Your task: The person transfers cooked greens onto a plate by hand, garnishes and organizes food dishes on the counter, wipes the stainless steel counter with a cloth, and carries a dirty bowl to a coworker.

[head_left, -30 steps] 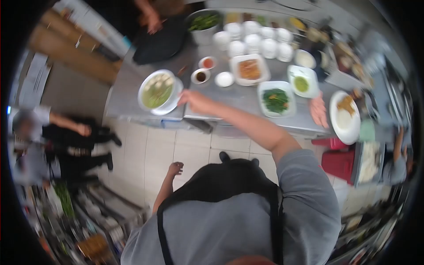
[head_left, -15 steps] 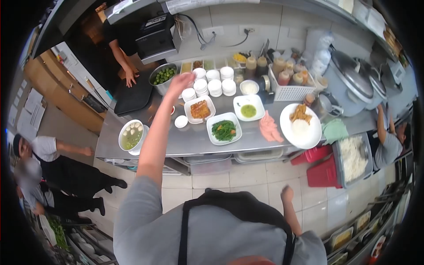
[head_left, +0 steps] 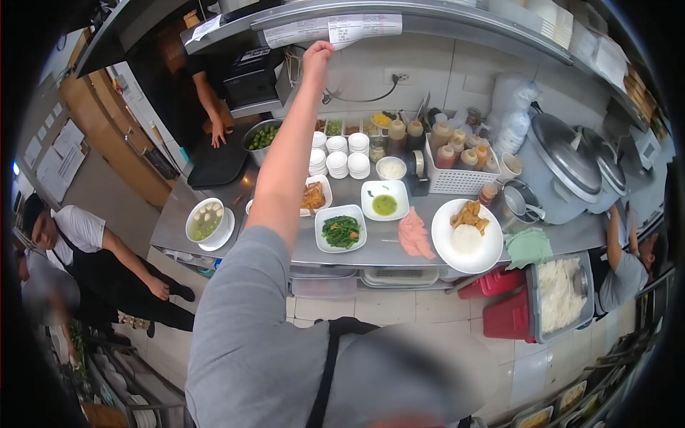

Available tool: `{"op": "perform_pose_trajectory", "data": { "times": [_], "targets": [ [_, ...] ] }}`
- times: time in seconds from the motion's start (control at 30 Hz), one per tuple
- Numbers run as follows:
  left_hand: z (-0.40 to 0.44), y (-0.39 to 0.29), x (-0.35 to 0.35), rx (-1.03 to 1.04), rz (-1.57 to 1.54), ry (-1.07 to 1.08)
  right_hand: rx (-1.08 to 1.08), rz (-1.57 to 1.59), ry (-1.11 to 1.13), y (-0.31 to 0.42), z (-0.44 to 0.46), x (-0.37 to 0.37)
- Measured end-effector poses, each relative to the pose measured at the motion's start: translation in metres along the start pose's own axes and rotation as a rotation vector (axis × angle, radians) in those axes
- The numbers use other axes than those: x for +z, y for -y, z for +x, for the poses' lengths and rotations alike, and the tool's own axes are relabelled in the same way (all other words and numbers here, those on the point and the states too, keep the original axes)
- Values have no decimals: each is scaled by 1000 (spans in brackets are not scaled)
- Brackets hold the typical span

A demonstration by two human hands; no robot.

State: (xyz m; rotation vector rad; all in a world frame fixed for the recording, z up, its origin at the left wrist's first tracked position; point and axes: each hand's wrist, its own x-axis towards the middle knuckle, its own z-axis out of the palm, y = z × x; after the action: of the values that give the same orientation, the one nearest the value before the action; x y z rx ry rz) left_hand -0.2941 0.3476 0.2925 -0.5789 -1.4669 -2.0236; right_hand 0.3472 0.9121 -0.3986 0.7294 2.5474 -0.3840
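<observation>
My left hand (head_left: 317, 58) is raised high over the counter, its fingers closed at the lower corner of a printed paper slip (head_left: 365, 28). The slip hangs with other papers (head_left: 296, 33) along the edge of the overhead shelf. Under my forearm stands a white dish of browned food (head_left: 312, 195), partly covered by the arm. Nearby are a square dish of cooked greens (head_left: 341, 230) and a dish with green sauce (head_left: 385, 205). My right hand is out of view.
Stacked white cups (head_left: 337, 164) stand behind the dishes. A soup bowl (head_left: 205, 221) sits left; a plate of rice and fried food (head_left: 467, 239) sits right, between pink (head_left: 414, 232) and green cloths (head_left: 528, 246). Sauce bottles fill a white basket (head_left: 460, 180). Other people stand at both sides.
My left hand has risen from above the cup stacks to the papers on the shelf edge, its fingers now at a slip. My right hand has left the view. The view has tilted up.
</observation>
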Motion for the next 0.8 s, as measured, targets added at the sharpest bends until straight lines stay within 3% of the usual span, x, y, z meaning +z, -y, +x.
{"op": "perform_pose_trajectory", "data": {
  "times": [0.1,0.13,0.2,0.27,0.3,0.33,0.37,0.4,0.47,0.5,0.53,0.6,0.63,0.73,0.8],
  "targets": [
    [-4,-5,0,0,-20,14,324,-74,226,23,-13,-42],
    [-5,-6,-2,-8,-8,25,318,-79,233,29,-14,-59],
    [-3,-4,-9,2,23,31,111,-102,-41,53,-11,-95],
    [-7,-4,-13,-1,63,33,120,-33,-90,80,13,-112],
    [-8,0,-18,-17,86,49,-144,-111,-444,66,42,-79],
    [-18,6,-15,0,-8,59,-89,-27,-277,88,55,-97],
    [-44,1,-1,-77,38,-19,-37,95,-215,116,52,-126],
    [-65,11,8,-183,59,-40,-151,-68,-89,130,72,-134],
    [-127,57,19,-569,-2,54,-225,156,-127,173,80,-158],
    [-169,84,24,-721,193,348,-476,250,-268,174,93,-141],
    [-225,102,35,-845,155,638,-393,319,-148,194,95,-153],
    [-330,117,73,-1284,215,595,-498,515,-356,219,103,-158],
    [-367,121,89,-1431,220,758,-416,553,-302,232,103,-167],
    [-442,133,138,-1635,129,731,-289,523,-332,258,99,-187],
    [-463,153,163,-1692,-202,409,-266,591,-254,271,82,-216]
  ]
}}
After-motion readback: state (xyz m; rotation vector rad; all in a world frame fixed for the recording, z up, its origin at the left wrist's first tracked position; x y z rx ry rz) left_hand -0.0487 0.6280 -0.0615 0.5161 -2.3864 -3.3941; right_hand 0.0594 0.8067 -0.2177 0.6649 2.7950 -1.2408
